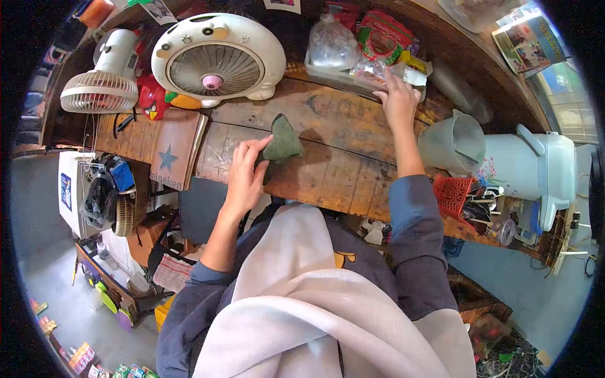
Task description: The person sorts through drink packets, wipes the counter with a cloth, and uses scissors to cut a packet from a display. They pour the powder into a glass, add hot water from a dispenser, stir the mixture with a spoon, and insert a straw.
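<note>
Head view: my left hand (244, 175) pinches green cloth (285, 141); I cannot tell whether my right hand (401, 108) grips the tray (340, 80).

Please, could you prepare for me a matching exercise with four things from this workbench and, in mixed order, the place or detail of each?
1. green cloth
2. right hand
3. large white fan
4. translucent jug

A. has a pink centre
B. at the front of the plastic container
C. at the fingers of the left hand
D. beside the pale blue flask

Pairs: 1-C; 2-B; 3-A; 4-D
</note>
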Available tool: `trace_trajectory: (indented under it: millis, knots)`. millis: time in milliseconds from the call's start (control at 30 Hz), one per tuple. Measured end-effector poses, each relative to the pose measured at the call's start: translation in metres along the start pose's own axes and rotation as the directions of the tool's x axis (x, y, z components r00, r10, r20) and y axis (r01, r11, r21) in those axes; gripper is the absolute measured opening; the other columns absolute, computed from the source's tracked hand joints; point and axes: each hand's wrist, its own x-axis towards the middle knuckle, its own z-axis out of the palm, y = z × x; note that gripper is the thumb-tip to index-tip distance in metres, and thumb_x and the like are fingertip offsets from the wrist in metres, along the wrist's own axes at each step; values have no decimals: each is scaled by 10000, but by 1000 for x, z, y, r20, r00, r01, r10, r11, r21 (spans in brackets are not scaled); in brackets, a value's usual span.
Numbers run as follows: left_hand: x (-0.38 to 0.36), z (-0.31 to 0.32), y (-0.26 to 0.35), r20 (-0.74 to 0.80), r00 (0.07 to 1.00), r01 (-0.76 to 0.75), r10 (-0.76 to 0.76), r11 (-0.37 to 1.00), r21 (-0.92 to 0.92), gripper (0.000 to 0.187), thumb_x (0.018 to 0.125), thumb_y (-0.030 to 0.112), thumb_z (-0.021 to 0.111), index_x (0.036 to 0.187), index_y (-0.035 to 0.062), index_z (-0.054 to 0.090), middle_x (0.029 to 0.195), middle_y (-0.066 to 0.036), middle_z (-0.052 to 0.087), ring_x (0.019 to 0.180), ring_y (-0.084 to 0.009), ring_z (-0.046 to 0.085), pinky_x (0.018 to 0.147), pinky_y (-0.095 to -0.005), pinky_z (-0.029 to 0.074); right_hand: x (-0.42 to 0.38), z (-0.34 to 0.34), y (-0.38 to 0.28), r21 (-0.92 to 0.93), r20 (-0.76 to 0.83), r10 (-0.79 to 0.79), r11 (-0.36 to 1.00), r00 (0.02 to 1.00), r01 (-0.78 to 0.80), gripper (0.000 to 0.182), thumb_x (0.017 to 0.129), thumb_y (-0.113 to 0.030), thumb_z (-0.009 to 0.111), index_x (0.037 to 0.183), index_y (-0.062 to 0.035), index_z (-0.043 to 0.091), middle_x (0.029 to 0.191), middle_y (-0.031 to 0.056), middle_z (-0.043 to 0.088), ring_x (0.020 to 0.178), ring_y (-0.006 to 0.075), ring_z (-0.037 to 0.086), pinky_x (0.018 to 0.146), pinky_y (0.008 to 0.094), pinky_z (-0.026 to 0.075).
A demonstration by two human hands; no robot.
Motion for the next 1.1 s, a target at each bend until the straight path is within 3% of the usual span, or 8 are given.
trace_trajectory:
  millis: [200, 333, 467, 600, 667, 800, 967, 1100]
  knots:
    - [-4, -1, -2, -18, 1000, -7, 6, 998, -61, 435, 729, -37, 512, 1153, 53, 484, 1008, -135, 479, 993, -283, 453, 882, -329, 360, -15, -11, -20, -72, 38, 73, 995, 997, -70, 676, 687, -249, 685, 1255, -37, 386, 1144, 127, 504, 1029, 262, 469, 894, 427, 305]
    - [-7, 8, -14, 5, 997, 74, -76, 941, -330, 426, 773, -23, 497, 1190, 18, 427, 1092, -102, 468, 1046, -201, 445, 918, -296, 339, -58, -44, -74, 252, -14, 206, 948, 979, -196, 721, 702, -248, 688, 1281, -12, 329, 1304, 184, 354, 1224, 313, 318, 1033, 469, 156]
    - [-13, 25, -15, 179, 944, 309, -276, 557, -771, 467, 814, 6, 500, 1244, 53, 326, 1120, -68, 447, 1067, -160, 426, 917, -287, 346, -105, -61, -160, 790, 563, 41, 267, 826, -552, 542, 722, -194, 697, 1153, 3, 436, 1054, 141, 527, 970, 213, 523, 846, 333, 420]
    - [-23, 44, -45, 183, 970, 237, -163, 437, -868, 530, 825, 205, 571, 1265, 67, 309, 1176, -75, 433, 1128, -171, 394, 950, -297, 317, -103, -51, -177, 816, 576, 44, -96, 816, -570, 440, 724, -120, 697, 1082, -10, 465, 978, 75, 540, 907, 122, 521, 791, 277, 438]
    - [-24, 39, -50, 375, 913, 331, -163, -241, -912, 740, 801, 424, 569, 1345, 79, 206, 1329, -102, 325, 1214, -211, 340, 998, -363, 292, -90, -68, -180, 740, 603, -168, -248, 780, -626, 295, 744, -14, 647, 974, -49, 466, 955, 13, 524, 909, 91, 506, 810, 260, 420]
    - [-38, 24, -83, 464, 871, 462, 162, 50, -885, 897, 705, 581, 586, 1347, 73, 219, 1323, -116, 345, 1187, -238, 390, 974, -385, 342, -82, -68, -203, 803, 574, -130, -107, 809, -587, 283, 724, -29, 679, 883, -48, 446, 917, 30, 526, 881, 81, 479, 805, 246, 400]
    - [-12, -27, -67, 374, 893, 417, -252, 150, -896, 646, 725, 239, 684, 1238, 22, 357, 1165, -105, 495, 1060, -197, 497, 879, -326, 414, -74, -49, -212, 899, 410, 87, 130, 908, -419, 392, 677, -21, 714, 807, -65, 347, 933, 76, 504, 862, 109, 480, 799, 255, 400]
    - [5, -49, -69, 120, 951, 278, -285, 618, -735, 516, 716, 62, 659, 1162, 15, 404, 1028, -64, 561, 927, -169, 547, 824, -301, 433, -80, -33, -226, 894, 444, 179, -23, 878, -448, 442, 650, -21, 732, 874, -50, 353, 1028, 111, 486, 886, 132, 491, 797, 275, 415]
